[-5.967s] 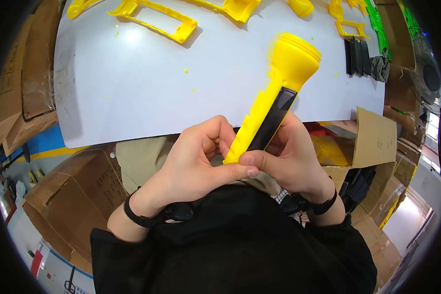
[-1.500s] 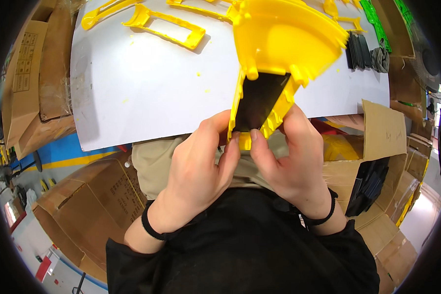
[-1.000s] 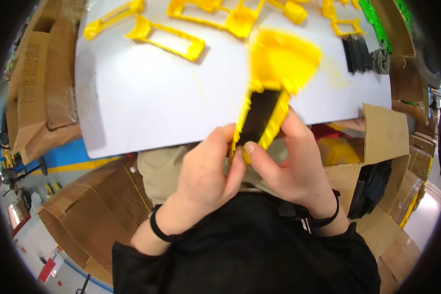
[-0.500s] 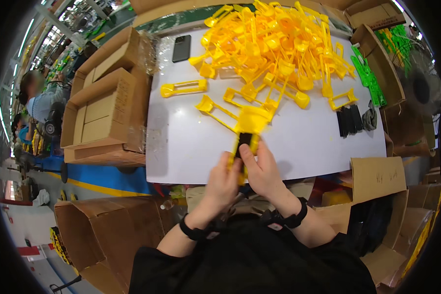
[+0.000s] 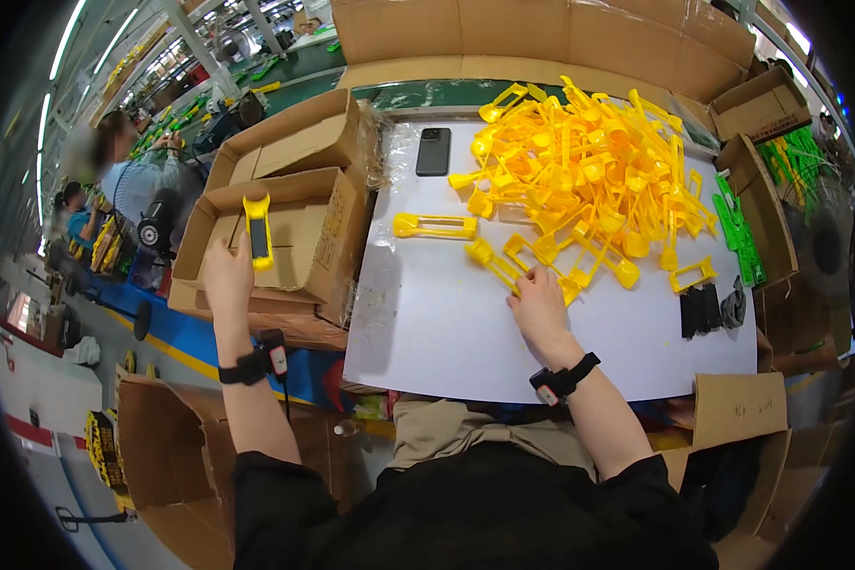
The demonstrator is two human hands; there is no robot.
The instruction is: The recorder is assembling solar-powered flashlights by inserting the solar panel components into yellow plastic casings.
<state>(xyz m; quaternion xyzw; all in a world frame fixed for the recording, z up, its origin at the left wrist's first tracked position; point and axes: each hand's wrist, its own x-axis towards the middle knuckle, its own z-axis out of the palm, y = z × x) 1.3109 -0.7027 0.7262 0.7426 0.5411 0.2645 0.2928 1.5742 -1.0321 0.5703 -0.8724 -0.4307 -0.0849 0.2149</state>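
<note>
No writing is legible, cardboard flap (image 5: 717,415) included.

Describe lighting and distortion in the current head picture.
Head view: tube lights at upper left glare white; a soft grey shadow lies on the left of the white tabletop. Also head view: fisheye distortion bows its front edge; picture corners go black.

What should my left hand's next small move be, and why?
Probably lower the yellow flashlight shell a little and release it into the open cardboard box: the left hand has it by one edge, it appears over that box, and a dark panel fills its window.
</note>
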